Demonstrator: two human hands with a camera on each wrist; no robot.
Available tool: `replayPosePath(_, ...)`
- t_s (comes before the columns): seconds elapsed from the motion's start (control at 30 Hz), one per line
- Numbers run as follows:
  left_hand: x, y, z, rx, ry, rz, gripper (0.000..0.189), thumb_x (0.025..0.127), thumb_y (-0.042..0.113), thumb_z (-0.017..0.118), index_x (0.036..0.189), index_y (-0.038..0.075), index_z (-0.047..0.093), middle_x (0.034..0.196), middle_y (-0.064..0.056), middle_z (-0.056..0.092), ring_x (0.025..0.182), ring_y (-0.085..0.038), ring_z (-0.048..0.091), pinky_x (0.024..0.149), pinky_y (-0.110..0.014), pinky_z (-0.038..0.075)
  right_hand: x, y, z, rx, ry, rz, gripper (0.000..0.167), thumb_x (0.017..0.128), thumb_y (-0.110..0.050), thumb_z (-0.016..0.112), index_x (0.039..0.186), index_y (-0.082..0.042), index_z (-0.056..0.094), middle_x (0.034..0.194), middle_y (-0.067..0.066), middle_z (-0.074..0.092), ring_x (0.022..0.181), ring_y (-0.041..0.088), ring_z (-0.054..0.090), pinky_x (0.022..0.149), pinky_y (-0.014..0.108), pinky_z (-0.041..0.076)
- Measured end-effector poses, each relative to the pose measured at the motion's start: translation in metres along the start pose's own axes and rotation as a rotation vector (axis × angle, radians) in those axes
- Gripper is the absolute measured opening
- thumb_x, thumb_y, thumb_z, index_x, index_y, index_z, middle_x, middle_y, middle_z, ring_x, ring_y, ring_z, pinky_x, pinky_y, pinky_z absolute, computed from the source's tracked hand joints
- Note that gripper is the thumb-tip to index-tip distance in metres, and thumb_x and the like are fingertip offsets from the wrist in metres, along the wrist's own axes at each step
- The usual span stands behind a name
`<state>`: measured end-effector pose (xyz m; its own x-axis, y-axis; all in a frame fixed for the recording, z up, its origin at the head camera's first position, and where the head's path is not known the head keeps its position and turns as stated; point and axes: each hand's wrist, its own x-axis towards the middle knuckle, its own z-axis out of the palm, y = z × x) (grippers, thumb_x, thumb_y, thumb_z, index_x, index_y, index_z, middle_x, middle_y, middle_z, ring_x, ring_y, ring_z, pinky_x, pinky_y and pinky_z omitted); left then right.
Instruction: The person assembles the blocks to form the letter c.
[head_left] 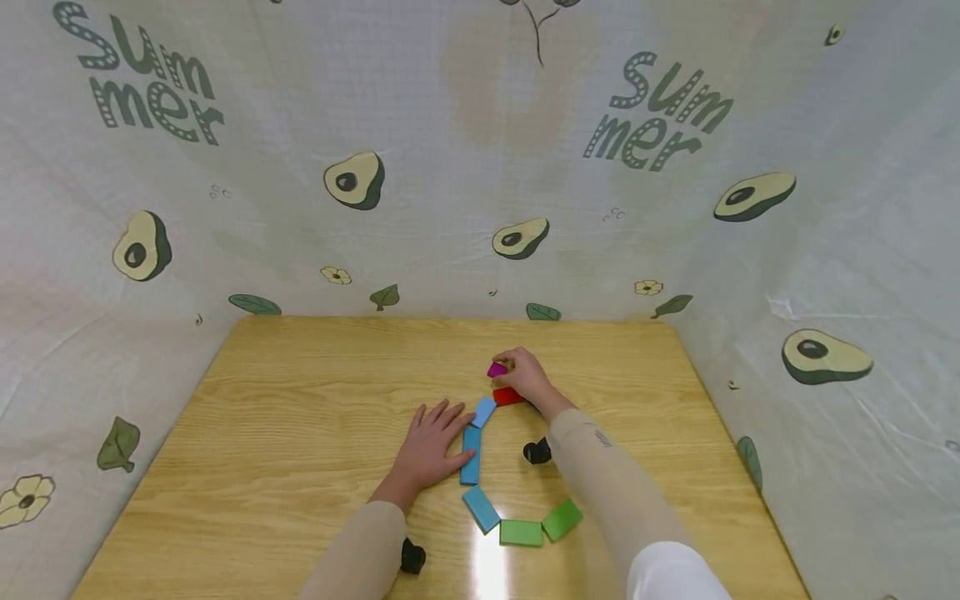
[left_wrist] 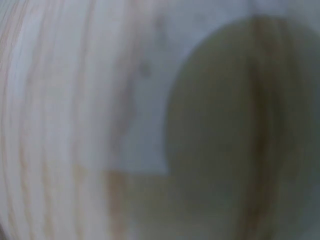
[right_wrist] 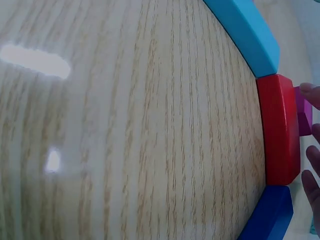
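A magenta block (head_left: 496, 369) is pinched between the fingers and thumb of my right hand (head_left: 527, 377), just beyond a red block (head_left: 506, 397). In the right wrist view the magenta block (right_wrist: 304, 122) is against or close behind the red block (right_wrist: 278, 130); a light blue block and a dark blue block (right_wrist: 270, 215) meet its two ends. My left hand (head_left: 427, 452) lies flat with fingers spread, its thumb over a long blue block (head_left: 470, 468) and a fingertip at a smaller light blue block (head_left: 483, 412). The left wrist view shows only blurred wood grain and dark shapes.
The curve of blocks continues toward me with another blue block (head_left: 481, 509) and two green blocks, one (head_left: 521, 533) flat and one (head_left: 562, 520) angled. A wooden table (head_left: 300, 375) carries them. Cloth with avocado prints hangs behind and at both sides.
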<state>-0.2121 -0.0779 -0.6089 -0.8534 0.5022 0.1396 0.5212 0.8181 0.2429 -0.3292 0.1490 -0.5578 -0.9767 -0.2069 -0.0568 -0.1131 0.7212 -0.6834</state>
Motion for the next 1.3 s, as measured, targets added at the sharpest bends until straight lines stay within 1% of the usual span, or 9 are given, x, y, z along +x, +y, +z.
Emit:
replayPosePath(0.17,-0.0008,0.0003,0.0010,-0.010,0.007,-0.003,0.066,0.092,0.063,0.048,0.149,0.030,0.041,0.154,0.001,0.035,0.144,-0.028,0.024,0.114,-0.058,0.012,0.0033,0.0001,0.0016,-0.007,-0.018,0.005,0.038,0.082,-0.011,0.079,0.119,-0.007,0.070,0.112,0.012,0.061,0.097,0.025,0.054,0.087,0.040,0.047)
replayPosePath(0.37,-0.0010,0.0010,0.0018,-0.008,-0.001,-0.008,0.066,0.093,0.063,0.048,0.150,0.031,0.040,0.155,0.002,0.034,0.144,-0.027,0.023,0.114,-0.057,0.011,0.0066,0.0034,0.0038,-0.035,-0.031,0.014,0.037,0.083,-0.010,0.078,0.119,-0.008,0.071,0.105,0.009,0.061,0.088,0.021,0.052,0.078,0.034,0.046)
replayPosePath(0.6,-0.0004,0.0024,0.0004,-0.009,0.001,-0.005,0.066,0.093,0.063,0.048,0.150,0.031,0.040,0.155,0.002,0.034,0.144,-0.027,0.023,0.114,-0.057,0.012,0.0069,0.0049,0.0033,-0.008,-0.027,0.013,0.036,0.083,-0.007,0.078,0.118,-0.007,0.071,0.104,0.010,0.061,0.090,0.023,0.053,0.081,0.036,0.048)
replayPosePath(0.83,-0.0002,0.0024,-0.0006,-0.014,-0.002,-0.005,0.066,0.093,0.062,0.049,0.150,0.030,0.040,0.155,0.002,0.034,0.144,-0.027,0.023,0.114,-0.057,0.011,0.0079,0.0063,0.0030,-0.015,-0.030,0.006,0.036,0.084,-0.007,0.077,0.119,-0.007,0.070,0.106,0.010,0.061,0.091,0.023,0.052,0.082,0.036,0.047)
replayPosePath(1.07,0.0002,0.0024,-0.0015,-0.014,-0.012,-0.007,0.066,0.093,0.062,0.048,0.150,0.030,0.040,0.156,0.002,0.033,0.145,-0.027,0.022,0.114,-0.057,0.010,0.0068,0.0041,0.0013,-0.022,-0.025,-0.013,0.035,0.084,-0.006,0.076,0.118,-0.006,0.070,0.104,0.011,0.061,0.088,0.022,0.052,0.079,0.036,0.047)
replayPosePath(1.3,-0.0004,0.0000,0.0000,-0.019,0.000,-0.002,0.067,0.092,0.062,0.049,0.150,0.030,0.040,0.155,0.001,0.034,0.145,-0.027,0.022,0.114,-0.058,0.011,0.0029,0.0014,-0.0025,-0.003,-0.027,-0.015,0.036,0.084,-0.006,0.076,0.119,-0.007,0.070,0.101,0.009,0.059,0.085,0.022,0.051,0.076,0.034,0.046)
